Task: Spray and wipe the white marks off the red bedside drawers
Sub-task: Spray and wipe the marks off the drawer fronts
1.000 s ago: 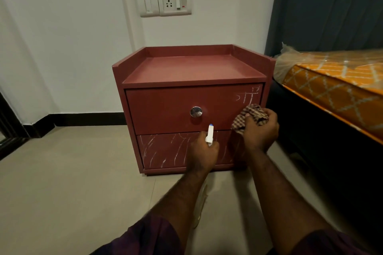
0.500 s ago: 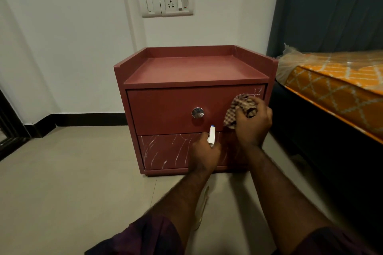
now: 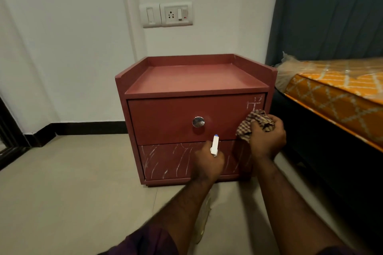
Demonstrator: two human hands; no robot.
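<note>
Red bedside drawers (image 3: 194, 80) at my twelve o'clock, both hands at its front.

I see one boxy, smooth-painted cabinet with a raised rim, and a quilted orange mattress (image 3: 335, 89) at three o'clock. It has two flat drawers: the top drawer (image 3: 165, 118) carries chalky white marks (image 3: 253, 104) in its one o'clock corner, and the bottom drawer (image 3: 165, 159) is streaked all over. My right hand (image 3: 267, 141) clenches one crumpled checked cloth (image 3: 255, 122) against the top drawer. My left hand (image 3: 208, 164) grips one white spray bottle (image 3: 214, 145), nozzle up. One round shiny knob (image 3: 198, 121).
</note>
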